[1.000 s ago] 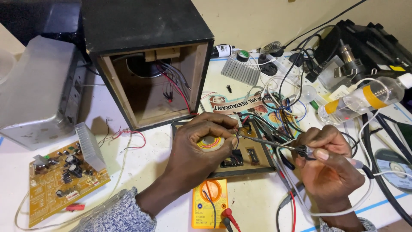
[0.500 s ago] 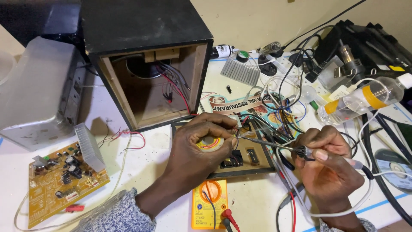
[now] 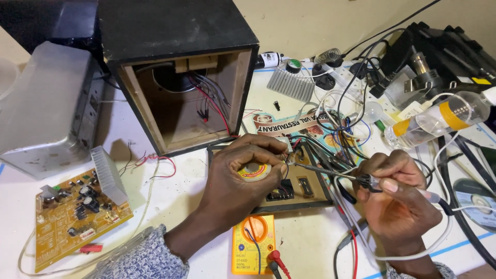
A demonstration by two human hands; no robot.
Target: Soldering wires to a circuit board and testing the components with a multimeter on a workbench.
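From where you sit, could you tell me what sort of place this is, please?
Most likely an electronics repair bench: an opened speaker cabinet with wires inside, a bare yellow circuit board, a yellow multimeter, and the hands working a soldering iron and solder spool.

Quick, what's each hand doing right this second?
Left hand: closed, holding a small solder spool.
Right hand: closed, holding a soldering iron like a pen.

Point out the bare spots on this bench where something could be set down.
Bare table lies between the yellow board, the speaker box and the left hand. Another patch sits below the right hand, beside the multimeter. The right side, under the wires, is crowded.
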